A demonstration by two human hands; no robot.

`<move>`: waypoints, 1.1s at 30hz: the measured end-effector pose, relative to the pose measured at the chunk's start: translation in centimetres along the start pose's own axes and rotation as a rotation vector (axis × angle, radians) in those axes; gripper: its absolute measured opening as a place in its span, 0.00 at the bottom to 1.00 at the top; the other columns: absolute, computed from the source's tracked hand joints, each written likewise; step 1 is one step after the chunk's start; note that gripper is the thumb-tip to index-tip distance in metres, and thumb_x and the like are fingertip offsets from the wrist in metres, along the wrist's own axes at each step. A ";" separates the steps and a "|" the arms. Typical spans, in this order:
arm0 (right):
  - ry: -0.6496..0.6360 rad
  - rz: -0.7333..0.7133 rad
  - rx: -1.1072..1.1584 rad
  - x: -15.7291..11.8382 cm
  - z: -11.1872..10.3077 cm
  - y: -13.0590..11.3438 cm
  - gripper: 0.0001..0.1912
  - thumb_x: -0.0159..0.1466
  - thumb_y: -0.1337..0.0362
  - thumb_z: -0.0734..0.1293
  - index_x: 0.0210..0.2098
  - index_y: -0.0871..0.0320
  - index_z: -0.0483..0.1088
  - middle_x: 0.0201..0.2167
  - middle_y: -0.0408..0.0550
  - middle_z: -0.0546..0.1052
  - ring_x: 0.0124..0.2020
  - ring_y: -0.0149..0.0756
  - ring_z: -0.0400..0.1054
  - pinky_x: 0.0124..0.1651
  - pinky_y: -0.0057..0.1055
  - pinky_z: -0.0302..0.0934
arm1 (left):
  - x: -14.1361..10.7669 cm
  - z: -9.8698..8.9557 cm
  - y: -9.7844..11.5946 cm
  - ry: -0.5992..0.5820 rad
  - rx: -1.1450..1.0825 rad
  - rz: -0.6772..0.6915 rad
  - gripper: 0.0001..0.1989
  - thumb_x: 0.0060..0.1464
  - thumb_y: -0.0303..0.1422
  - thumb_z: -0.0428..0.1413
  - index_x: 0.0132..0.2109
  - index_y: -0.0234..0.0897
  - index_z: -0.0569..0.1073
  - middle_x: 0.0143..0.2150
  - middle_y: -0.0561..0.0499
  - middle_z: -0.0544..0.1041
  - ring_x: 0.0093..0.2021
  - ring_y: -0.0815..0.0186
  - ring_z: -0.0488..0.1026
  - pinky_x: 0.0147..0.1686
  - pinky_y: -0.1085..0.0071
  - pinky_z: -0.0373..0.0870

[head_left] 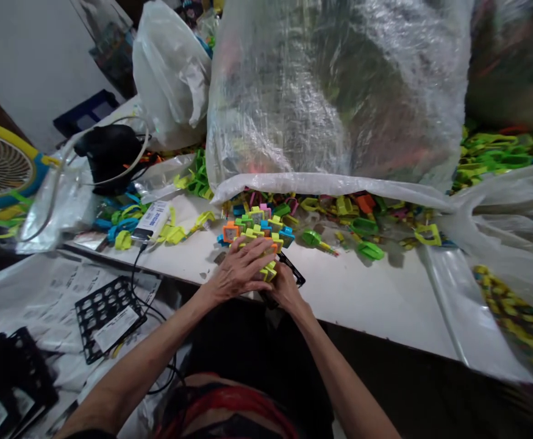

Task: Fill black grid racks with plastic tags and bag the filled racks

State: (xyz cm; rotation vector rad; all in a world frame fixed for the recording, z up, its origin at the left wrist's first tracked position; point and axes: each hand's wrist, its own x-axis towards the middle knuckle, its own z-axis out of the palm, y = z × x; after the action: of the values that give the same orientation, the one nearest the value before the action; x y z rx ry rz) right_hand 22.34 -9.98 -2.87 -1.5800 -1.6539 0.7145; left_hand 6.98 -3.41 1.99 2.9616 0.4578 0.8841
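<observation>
Pieces [258,230] in yellow, orange, blue, green and pink sit in a tight cluster at the middle of the frame, just above the near edge of the white table [362,299]. Left hand [243,265] lies across the lower part of this cluster with its fingers stretched out side by side; whether it grips or only rests there, I cannot tell. Right hand [287,286] is closed around the black tray [293,269] beneath the cluster, just right of the left hand, most of its fingers hidden. The tray slants, one corner showing to the right of that hand.

Behind the cluster, loose straps [369,250] in green, yellow, orange and pink are strewn across the table. A big clear bag [339,91] fills the top centre, and a white bag [170,79] stands to its left. At the left edge is a yellow-and-blue fan [1,160]. A white box [153,219] with a black cable [133,268] lies left of centre among blue and yellow straps. In the lower left, a grid tray [95,305] bears a white label [116,328]. At the right, a clear sack [513,207] spreads over the table, yellow things showing below it.
</observation>
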 end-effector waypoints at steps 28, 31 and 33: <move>0.075 0.468 0.610 0.1 -4.4 1.3 0.11 0.41 0.63 0.68 0.26 0.59 0.69 0.20 0.40 0.70 0.22 0.31 0.62 0.26 0.27 0.57 | 2.6 0.7 1.6 0.026 0.155 -0.114 0.14 0.61 0.42 0.49 0.42 0.40 0.75 0.58 0.48 0.71 0.60 0.55 0.64 0.63 0.51 0.46; 0.028 0.334 0.485 0.7 -3.8 1.3 0.08 0.44 0.63 0.67 0.23 0.59 0.67 0.20 0.39 0.69 0.22 0.29 0.60 0.26 0.26 0.55 | 2.6 0.7 1.6 0.013 0.157 -0.122 0.15 0.62 0.43 0.48 0.46 0.41 0.74 0.58 0.47 0.71 0.61 0.55 0.63 0.63 0.51 0.45; 0.003 0.223 0.296 0.9 -3.7 1.3 0.05 0.47 0.64 0.65 0.22 0.58 0.65 0.20 0.40 0.68 0.23 0.30 0.59 0.27 0.26 0.55 | 2.5 0.8 1.6 -0.003 0.155 -0.120 0.18 0.62 0.44 0.48 0.52 0.40 0.71 0.59 0.46 0.70 0.61 0.55 0.62 0.64 0.51 0.44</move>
State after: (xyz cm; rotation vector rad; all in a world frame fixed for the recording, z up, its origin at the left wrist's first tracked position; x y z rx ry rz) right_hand 26.11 -9.28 -1.68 -1.5589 -1.3104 1.0210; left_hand 9.83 -4.14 2.87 3.0317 0.7284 0.8701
